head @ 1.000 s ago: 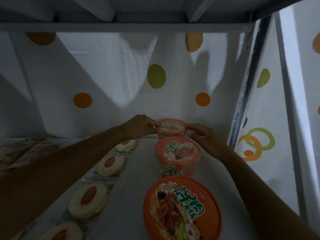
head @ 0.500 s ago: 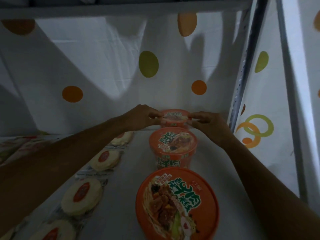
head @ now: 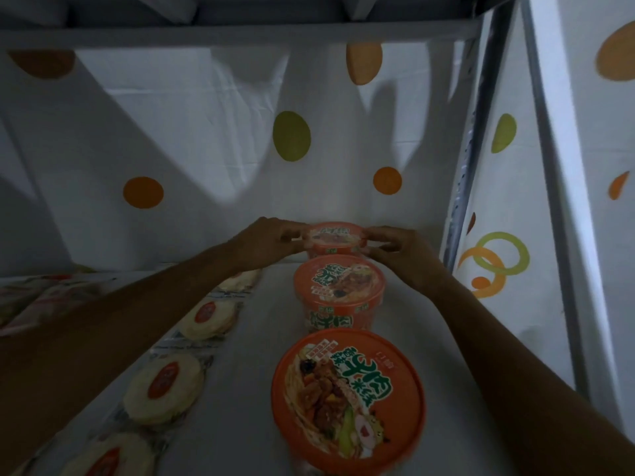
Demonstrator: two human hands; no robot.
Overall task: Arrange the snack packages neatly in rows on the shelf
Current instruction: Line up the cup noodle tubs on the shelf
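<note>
Three orange noodle bowls stand in a row running away from me on the white shelf [head: 240, 389]. The far bowl [head: 335, 240] sits against the back curtain. My left hand [head: 268, 242] grips its left rim and my right hand [head: 395, 249] grips its right rim, fingers curled round the edge. The middle bowl [head: 338, 290] stands just in front of it, and the near bowl [head: 347, 393] is closest to me. Left of the bowls lies a row of round white cakes in clear wrappers [head: 165, 386], partly hidden under my left forearm.
Flat pink snack packets [head: 37, 297] lie at the far left of the shelf. A dotted white curtain [head: 206, 149] closes the back. A metal upright [head: 464, 187] stands at the right, and the upper shelf board [head: 240, 32] hangs overhead.
Both hands stay on the far bowl's rim, shifted only slightly. The view has tilted a little, so the bowls sit lower and closer in the picture.
</note>
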